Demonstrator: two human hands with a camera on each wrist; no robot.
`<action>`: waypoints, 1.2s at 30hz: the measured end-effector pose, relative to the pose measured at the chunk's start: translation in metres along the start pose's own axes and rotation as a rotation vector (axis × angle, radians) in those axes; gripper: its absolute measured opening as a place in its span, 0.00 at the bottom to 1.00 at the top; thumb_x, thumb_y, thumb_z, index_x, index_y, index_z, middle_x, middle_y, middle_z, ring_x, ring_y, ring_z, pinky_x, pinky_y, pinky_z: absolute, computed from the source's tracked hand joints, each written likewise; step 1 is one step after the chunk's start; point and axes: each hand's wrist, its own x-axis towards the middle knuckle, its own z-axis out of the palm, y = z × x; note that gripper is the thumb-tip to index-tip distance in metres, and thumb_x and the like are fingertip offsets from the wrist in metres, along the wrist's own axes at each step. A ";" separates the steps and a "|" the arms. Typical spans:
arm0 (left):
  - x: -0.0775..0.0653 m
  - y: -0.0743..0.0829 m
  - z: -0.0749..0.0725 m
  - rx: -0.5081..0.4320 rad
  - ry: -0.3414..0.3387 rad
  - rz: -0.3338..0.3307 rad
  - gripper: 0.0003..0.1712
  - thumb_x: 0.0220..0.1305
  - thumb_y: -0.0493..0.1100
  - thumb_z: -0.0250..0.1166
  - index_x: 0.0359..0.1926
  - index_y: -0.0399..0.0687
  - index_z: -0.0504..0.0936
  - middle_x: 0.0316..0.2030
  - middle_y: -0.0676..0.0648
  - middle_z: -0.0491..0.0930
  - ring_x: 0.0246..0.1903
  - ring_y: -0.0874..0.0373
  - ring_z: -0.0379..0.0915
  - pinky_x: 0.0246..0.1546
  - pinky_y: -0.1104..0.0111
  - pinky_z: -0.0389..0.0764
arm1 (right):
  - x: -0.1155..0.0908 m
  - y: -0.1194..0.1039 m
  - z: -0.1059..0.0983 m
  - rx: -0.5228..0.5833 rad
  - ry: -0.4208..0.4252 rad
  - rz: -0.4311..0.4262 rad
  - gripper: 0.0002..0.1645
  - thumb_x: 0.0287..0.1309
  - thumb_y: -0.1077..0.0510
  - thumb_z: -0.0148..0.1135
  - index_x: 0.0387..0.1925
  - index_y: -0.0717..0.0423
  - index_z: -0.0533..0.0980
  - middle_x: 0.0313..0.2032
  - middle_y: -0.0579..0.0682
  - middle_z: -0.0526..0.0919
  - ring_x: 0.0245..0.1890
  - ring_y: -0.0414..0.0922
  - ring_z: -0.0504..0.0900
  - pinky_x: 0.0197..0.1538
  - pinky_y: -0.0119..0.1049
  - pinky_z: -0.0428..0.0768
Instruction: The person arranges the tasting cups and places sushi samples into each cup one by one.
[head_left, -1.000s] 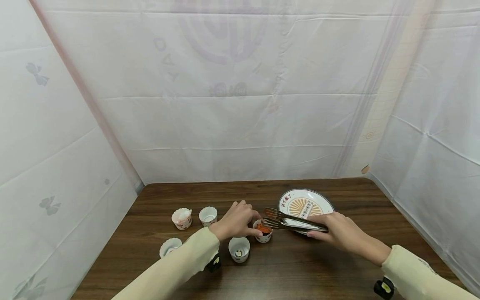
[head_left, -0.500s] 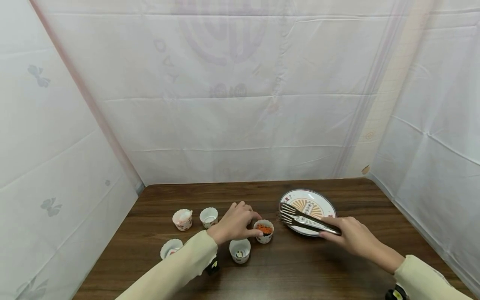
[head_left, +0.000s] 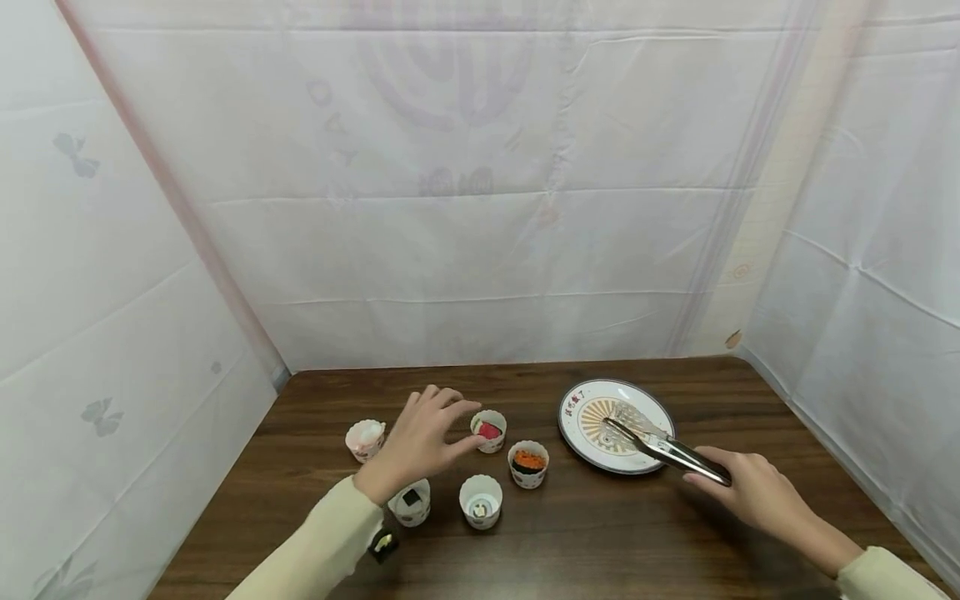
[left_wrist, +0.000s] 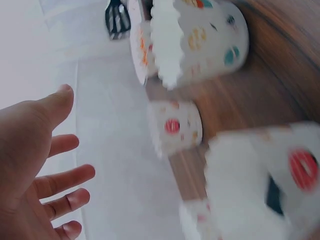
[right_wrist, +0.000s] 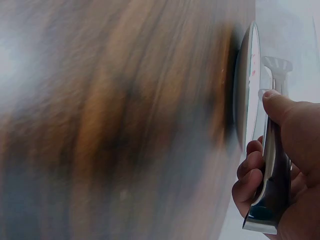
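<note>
My left hand point(head_left: 420, 446) is raised above the group of cups, fingers spread and holding nothing. Its thumb is beside a paper cup point(head_left: 478, 446) with a red sushi piece point(head_left: 488, 430). Patterned cups point(left_wrist: 177, 127) stand apart from its fingers in the left wrist view. My right hand point(head_left: 765, 496) grips metal serving tongs point(head_left: 678, 457) by the handle. Their fork-like ends are over the white plate point(head_left: 573, 437), with nothing visible between them. Right of the left hand, another cup point(head_left: 528, 481) contains an orange-topped sushi piece point(head_left: 529, 461).
In front stand a cup point(head_left: 480, 483) with a small roll piece and a cup point(head_left: 411, 517) holding something black. At the left is a cup point(head_left: 363, 452) with pale contents. White cloth point(head_left: 480, 275) walls enclose the wooden table point(head_left: 600, 533).
My left hand has lifted away from the orange-topped sushi's cup and moved left, uncovering the red piece's cup. My right hand has drawn the tongs rightward, and they have turned.
</note>
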 end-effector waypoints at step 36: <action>-0.121 -0.066 -0.035 0.134 0.061 -0.363 0.41 0.59 0.61 0.74 0.72 0.60 0.74 0.77 0.36 0.57 0.71 0.22 0.51 0.57 0.22 0.58 | -0.026 0.013 0.004 -0.028 -0.144 0.242 0.46 0.62 0.29 0.64 0.62 0.63 0.74 0.22 0.46 0.71 0.18 0.44 0.65 0.17 0.38 0.61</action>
